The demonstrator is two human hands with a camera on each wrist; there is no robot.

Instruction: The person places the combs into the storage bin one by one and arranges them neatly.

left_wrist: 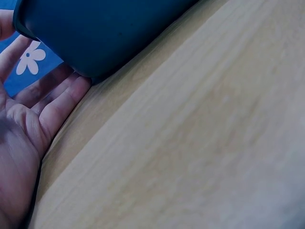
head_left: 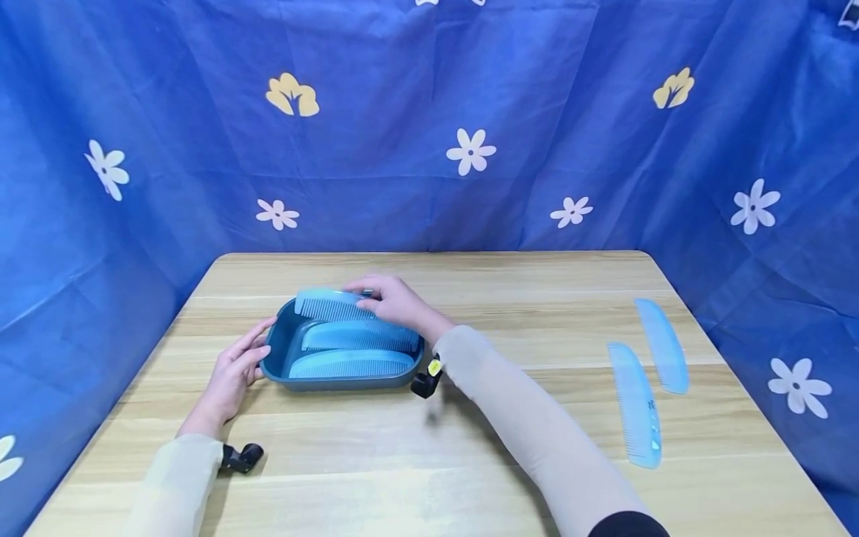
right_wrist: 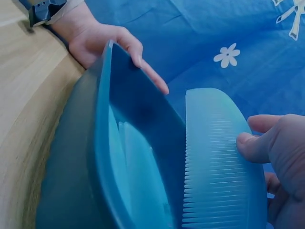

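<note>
A blue-green plastic basin (head_left: 349, 384) stands at the left of the table. Two light-blue combs, the front comb (head_left: 350, 363) and the middle comb (head_left: 359, 335), lie inside it, teeth toward the front. My left hand (head_left: 231, 373) grips the basin's left end, thumb over the rim; the left wrist view shows several fingertips against its lower wall. At the back rim my right hand (head_left: 396, 302) pinches a third comb (right_wrist: 214, 157) by its spine between thumb and fingers. That comb is partly over the basin; whether it touches the bottom cannot be told.
Two more light-blue combs, the near comb (head_left: 636, 406) and the far comb (head_left: 663, 347), lie on the wooden table (head_left: 376, 462) at the right. A blue flowered cloth (head_left: 429, 201) hangs behind the table and along both sides.
</note>
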